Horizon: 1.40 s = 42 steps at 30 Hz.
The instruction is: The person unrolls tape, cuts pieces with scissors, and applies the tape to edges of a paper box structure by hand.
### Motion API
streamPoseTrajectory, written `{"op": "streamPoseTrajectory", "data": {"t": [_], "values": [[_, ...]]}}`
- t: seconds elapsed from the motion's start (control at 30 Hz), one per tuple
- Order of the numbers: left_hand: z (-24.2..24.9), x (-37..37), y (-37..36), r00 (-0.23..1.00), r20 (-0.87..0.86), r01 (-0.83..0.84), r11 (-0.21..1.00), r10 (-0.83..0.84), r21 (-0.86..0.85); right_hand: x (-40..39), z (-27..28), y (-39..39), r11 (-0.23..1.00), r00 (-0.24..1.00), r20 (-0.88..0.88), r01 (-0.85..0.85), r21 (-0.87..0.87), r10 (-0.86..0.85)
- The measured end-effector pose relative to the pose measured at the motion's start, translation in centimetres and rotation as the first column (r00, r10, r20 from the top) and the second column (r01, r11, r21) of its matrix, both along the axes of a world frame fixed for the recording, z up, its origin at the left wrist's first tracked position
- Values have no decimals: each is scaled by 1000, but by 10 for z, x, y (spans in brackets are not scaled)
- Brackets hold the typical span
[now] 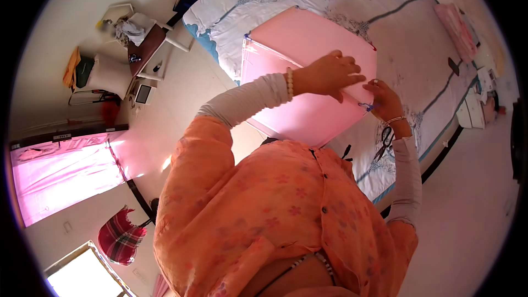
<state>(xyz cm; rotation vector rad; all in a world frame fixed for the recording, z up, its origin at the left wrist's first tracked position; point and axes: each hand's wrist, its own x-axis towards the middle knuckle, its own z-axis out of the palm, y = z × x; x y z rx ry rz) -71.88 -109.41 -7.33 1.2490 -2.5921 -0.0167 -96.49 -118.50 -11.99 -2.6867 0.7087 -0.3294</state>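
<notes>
Box (313, 33) over bed (407, 38), scissors (384, 142) on bed right of box, chair (147, 50) left of bed

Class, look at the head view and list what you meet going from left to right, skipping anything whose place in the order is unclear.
Pink curtain → white-framed rectangle → left hand → right hand → small dark flat object.

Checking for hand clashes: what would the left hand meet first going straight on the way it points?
The left hand would probably meet the right hand first, though depth is unclear.
</notes>
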Motion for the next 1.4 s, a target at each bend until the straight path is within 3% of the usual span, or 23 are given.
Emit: {"op": "streamPoseTrajectory", "data": {"t": [0.13, 0.23, 0.37, 0.43, 0.5, 0.63, 0.7, 0.77, 0.83, 0.97, 1.03, 1.13, 1.2, 1.23, 1.3, 1.4], "values": [[-5, 76, 7, 985, 28, -167, 984, 168, -60, 1, 9, 2, 992, 996, 65, 47, 118, -55], [-3, 131, 14, 960, 109, -250, 964, 259, -92, 2, 9, -2, 985, 998, 5, 63, 162, -64], [-7, 195, 25, 918, 129, -363, 926, 374, -104, 3, 6, -8, 993, 1000, -6, 25, 119, -25], [-12, 215, 25, 895, 137, -414, 904, 426, -108, 7, 9, -6, 995, 1000, -8, 13, 102, -12], [-19, 226, 24, 883, 39, -465, 883, 468, -67, 14, 7, -7, 994, 1000, -3, 14, 110, -13], [-9, 251, 40, 819, 93, -567, 824, 566, -22, 18, 12, -11, 990, 998, -22, 62, 129, -60], [4, 252, 52, 734, 110, -675, 737, 670, 21, 14, 12, -15, 989, 998, -21, 62, 136, -59], [12, 231, 55, 767, 60, -639, 769, 638, -14, 10, 14, -11, 987, 998, -28, 63, 146, -59], [19, 190, 47, 871, 32, -482, 865, 490, -137, 12, 19, -6, 986, 998, 51, 20, 163, -29], [14, 131, 34, 925, 47, -370, 923, 376, -104, 13, 13, -9, 986, 999, -38, 22, 168, -16], [-1, 127, 30, 943, 59, -322, 943, 327, -80, 3, 2, -10, 998, 1000, -29, 1, 64, 1], [-14, 155, 44, 883, 125, -438, 890, 453, -130, 2, -9, -13, 1000, 1000, 12, -21, -3, 21], [2, 151, 57, 910, 24, -409, 907, 413, -106, 6, 4, -9, 998, 1000, -4, -21, 67, 22], [14, 135, 59, 934, 4, -351, 918, 358, -187, 6, 9, -6, 992, 1000, -4, 1, 126, 0], [28, 93, 58, 967, -126, -238, 960, 221, -150, 4, 6, -5, 992, 999, -14, 34, 123, -32], [16, 6, 52, 967, -200, -183, 975, 155, -128, 3, 9, 3, 993, 998, -16, 54, 110, -53]]}}
